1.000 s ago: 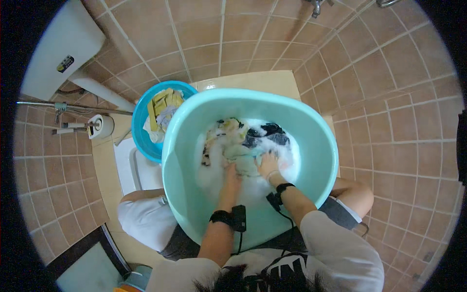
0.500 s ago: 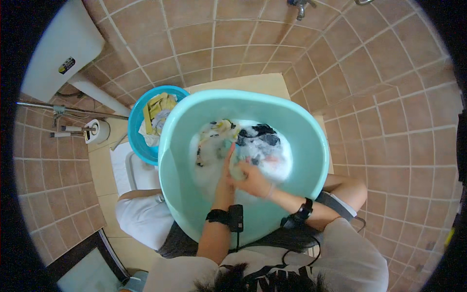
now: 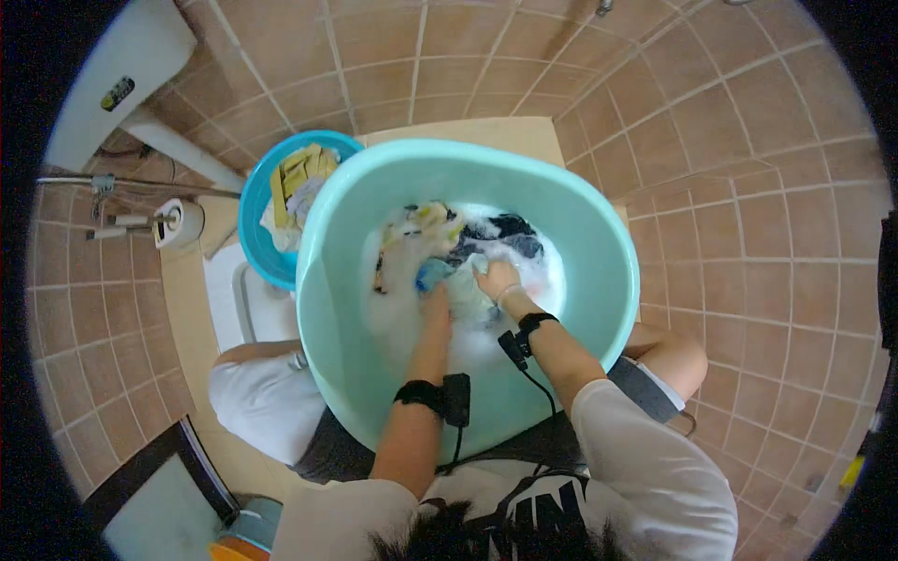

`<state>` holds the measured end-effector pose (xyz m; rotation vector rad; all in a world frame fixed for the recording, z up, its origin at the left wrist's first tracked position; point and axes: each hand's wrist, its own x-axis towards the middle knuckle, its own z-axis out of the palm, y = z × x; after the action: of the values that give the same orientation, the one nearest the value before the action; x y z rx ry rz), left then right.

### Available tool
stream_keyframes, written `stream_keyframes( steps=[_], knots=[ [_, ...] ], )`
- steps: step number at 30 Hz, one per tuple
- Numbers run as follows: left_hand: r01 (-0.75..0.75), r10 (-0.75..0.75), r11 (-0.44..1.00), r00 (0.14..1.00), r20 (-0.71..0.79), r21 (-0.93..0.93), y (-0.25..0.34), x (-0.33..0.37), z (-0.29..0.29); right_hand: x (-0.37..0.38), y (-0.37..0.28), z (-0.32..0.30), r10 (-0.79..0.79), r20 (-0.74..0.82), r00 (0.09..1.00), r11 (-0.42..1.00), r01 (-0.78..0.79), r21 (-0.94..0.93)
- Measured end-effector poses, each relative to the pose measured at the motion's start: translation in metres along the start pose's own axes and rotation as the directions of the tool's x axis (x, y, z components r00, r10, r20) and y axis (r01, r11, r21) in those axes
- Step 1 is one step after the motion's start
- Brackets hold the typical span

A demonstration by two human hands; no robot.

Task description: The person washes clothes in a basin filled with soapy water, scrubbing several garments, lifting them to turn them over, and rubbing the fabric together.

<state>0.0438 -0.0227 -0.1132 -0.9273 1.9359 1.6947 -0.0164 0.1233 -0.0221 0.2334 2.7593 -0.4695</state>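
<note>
Pale cloth [image 3: 470, 292] lies in suds [image 3: 398, 323] inside tub [image 3: 468, 155], between our knees [image 3: 681, 359], probably for easy reach; right hand [image 3: 499, 280] has grip clamped on cloth; left hand's [image 3: 437, 305] grip, half hidden, we cannot tell.

Tub [image 3: 468, 157]: pale aqua. Wet cloth [image 3: 466, 292]: pale green; blue fabric [image 3: 430, 273] beside it. Dark garment [image 3: 514, 227]: black and navy. Patterned garment [image 3: 432, 221]: cream, yellow, black. Suds [image 3: 398, 327]: white. Basin [image 3: 253, 217]: bright blue. Folded cloth [image 3: 301, 166]: mustard yellow. Wrist straps [image 3: 419, 394]: black. Wall tiles [image 3: 557, 79]: tan, pale grout grid.
</note>
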Motion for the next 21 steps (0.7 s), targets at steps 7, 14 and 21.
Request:
stream_keyframes(
  steps=[7, 14, 21],
  knots=[
    [0.174, -0.195, 0.981, 0.865, 0.463, 0.087, 0.107, -0.09, 0.015, 0.007, 0.076, 0.033, -0.072, 0.469, 0.88, 0.928, 0.232, -0.293],
    [0.698, -0.158, 0.508, 0.652, 0.742, -0.505, 0.152, -0.087, -0.006, -0.101, -0.077, -0.109, -0.117, -0.116, 0.986, 0.755, 0.165, 0.634],
    [0.538, 0.05, 0.613, 0.705, 0.707, -0.579, 0.148, -0.084, 0.011, -0.104, -0.083, -0.112, -0.173, -0.383, 0.907, 0.919, 0.289, 0.269]
  ],
)
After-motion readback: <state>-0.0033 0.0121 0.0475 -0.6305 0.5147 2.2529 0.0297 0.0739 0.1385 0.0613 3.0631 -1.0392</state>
